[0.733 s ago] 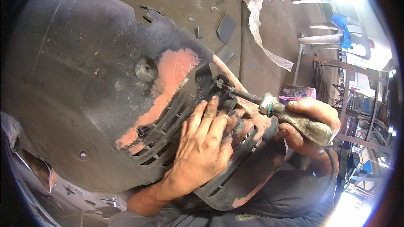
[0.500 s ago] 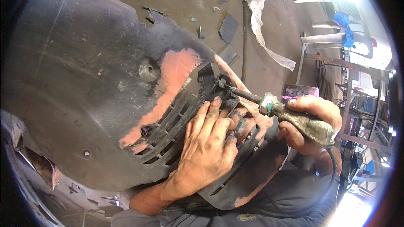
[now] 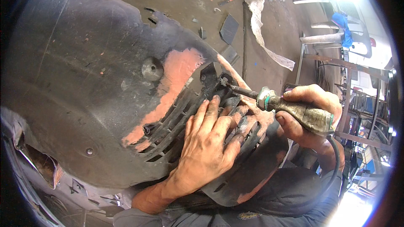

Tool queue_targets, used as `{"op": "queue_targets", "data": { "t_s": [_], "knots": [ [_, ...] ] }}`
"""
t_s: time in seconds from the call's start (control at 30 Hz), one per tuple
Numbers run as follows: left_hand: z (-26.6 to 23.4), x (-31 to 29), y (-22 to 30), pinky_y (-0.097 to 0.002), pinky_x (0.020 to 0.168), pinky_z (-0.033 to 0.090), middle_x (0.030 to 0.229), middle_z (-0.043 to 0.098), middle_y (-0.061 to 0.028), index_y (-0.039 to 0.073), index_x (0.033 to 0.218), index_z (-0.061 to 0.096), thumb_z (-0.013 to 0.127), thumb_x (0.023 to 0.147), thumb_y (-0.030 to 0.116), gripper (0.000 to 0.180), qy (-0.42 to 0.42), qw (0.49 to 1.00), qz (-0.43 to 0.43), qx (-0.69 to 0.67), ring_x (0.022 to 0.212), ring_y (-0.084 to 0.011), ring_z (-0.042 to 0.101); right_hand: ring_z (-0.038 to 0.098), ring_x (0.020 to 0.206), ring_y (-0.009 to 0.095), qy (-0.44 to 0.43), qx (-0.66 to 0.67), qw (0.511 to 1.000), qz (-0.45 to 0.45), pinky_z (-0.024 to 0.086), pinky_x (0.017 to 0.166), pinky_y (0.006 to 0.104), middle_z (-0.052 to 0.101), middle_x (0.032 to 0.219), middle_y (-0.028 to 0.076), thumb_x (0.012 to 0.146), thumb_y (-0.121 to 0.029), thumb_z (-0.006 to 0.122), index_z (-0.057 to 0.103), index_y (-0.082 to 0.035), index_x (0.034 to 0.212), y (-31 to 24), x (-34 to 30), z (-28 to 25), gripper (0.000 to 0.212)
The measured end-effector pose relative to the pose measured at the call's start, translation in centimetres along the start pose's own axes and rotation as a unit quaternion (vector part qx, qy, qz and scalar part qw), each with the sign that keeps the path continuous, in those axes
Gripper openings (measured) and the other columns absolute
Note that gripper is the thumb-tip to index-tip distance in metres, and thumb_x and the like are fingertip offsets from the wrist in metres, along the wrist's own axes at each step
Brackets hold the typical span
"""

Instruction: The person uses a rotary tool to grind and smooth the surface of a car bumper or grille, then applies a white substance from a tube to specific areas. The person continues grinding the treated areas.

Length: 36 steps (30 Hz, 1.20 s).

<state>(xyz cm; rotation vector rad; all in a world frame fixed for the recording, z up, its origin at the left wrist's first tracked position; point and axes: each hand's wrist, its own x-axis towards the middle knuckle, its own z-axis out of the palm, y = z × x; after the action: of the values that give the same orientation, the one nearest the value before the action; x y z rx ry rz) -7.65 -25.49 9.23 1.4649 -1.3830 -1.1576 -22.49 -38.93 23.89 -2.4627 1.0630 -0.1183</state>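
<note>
A large black plastic bumper [image 3: 75,80], patched with pink-orange filler, lies before me and spans the left and middle of the view. My right hand [image 3: 313,113] grips a soldering iron [image 3: 294,110] by its worn, tape-wrapped handle. The iron's hot end points left and meets the dark, rough plastic beside the slotted grille [image 3: 174,122]. Just below that spot, my left hand [image 3: 206,143] rests on the grille with its fingers stretched out and its thumb apart. Nothing shows in it; its palm is hidden. A black cord [image 3: 335,164] runs from the handle down past my right forearm.
Beyond the bumper, the brown floor holds a dark flat plate [image 3: 228,28], small scraps and a long whitish strip [image 3: 256,17]. At the right stand a metal frame [image 3: 345,63] and a blue cloth [image 3: 343,27]. Another curved part [image 3: 40,164] sits at lower left.
The bumper sits very slightly further right in view. My right hand and the iron's handle have shifted a little, while the tip stays at the same spot. My left hand remains on the grille.
</note>
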Motion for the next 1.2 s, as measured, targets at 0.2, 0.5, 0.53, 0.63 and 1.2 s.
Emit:
{"op": "queue_targets", "data": {
  "t_s": [0.2, 0.5, 0.53, 0.63, 1.2],
  "knots": [
    [0.18, -0.08, -0.36, -0.053, 0.115, 0.033, 0.147, 0.045, -0.0402, 0.004, 0.118, 0.066, 0.075, 0.088, 0.026, 0.038, 0.004, 1.0, 0.007, -0.002, 0.142, -0.0513, 0.04, 0.073, 0.072, 0.02, -0.007, 0.0, 1.0, 0.002, 0.057, 0.068, 0.0302, 0.073, 0.084, 0.012, 0.075, -0.02, 0.084, 0.071, 0.001, 0.097, -0.43, 0.35, 0.03, 0.034],
    [0.38, 0.13, -0.39, -0.0541, 0.115, 0.033, 0.146, 0.045, -0.0411, 0.003, 0.117, 0.066, 0.074, 0.088, 0.025, 0.037, -0.005, 1.0, 0.002, -0.011, 0.14, -0.0533, 0.042, 0.073, 0.072, 0.02, -0.008, -0.013, 1.0, -0.023, 0.057, 0.067, 0.0301, 0.073, 0.085, 0.013, 0.074, -0.017, 0.084, 0.07, 0.001, 0.099, -0.12, 0.22, 0.1, 0.034],
    [0.4, 0.15, -0.43, -0.0542, 0.115, 0.033, 0.146, 0.045, -0.0411, 0.003, 0.117, 0.066, 0.074, 0.088, 0.026, 0.037, -0.005, 1.0, 0.004, -0.013, 0.14, -0.0535, 0.042, 0.073, 0.072, 0.02, -0.01, -0.013, 1.0, -0.021, 0.058, 0.067, 0.0301, 0.073, 0.085, 0.013, 0.074, -0.017, 0.084, 0.07, 0.001, 0.099, -0.16, 0.23, 0.08, 0.034],
    [0.39, 0.18, -0.5, -0.0545, 0.115, 0.033, 0.146, 0.045, -0.0412, 0.003, 0.117, 0.066, 0.075, 0.089, 0.026, 0.037, -0.002, 1.0, 0.006, -0.016, 0.14, -0.0539, 0.042, 0.073, 0.073, 0.02, -0.013, -0.015, 0.999, -0.029, 0.058, 0.067, 0.03, 0.073, 0.086, 0.013, 0.074, -0.016, 0.084, 0.07, 0.001, 0.099, -0.07, 0.26, 0.07, 0.033],
    [0.64, 0.52, -0.52, -0.0538, 0.115, 0.035, 0.143, 0.048, -0.0408, 0.003, 0.113, 0.066, 0.077, 0.087, 0.022, 0.034, 0.003, 1.0, 0.001, -0.024, 0.14, -0.0538, 0.043, 0.076, 0.068, 0.019, -0.005, -0.004, 0.999, -0.051, 0.06, 0.063, 0.0289, 0.075, 0.079, 0.011, 0.075, -0.013, 0.088, 0.073, 0.0, 0.093, 0.01, 0.55, -0.06, 0.027]
  ]
}}
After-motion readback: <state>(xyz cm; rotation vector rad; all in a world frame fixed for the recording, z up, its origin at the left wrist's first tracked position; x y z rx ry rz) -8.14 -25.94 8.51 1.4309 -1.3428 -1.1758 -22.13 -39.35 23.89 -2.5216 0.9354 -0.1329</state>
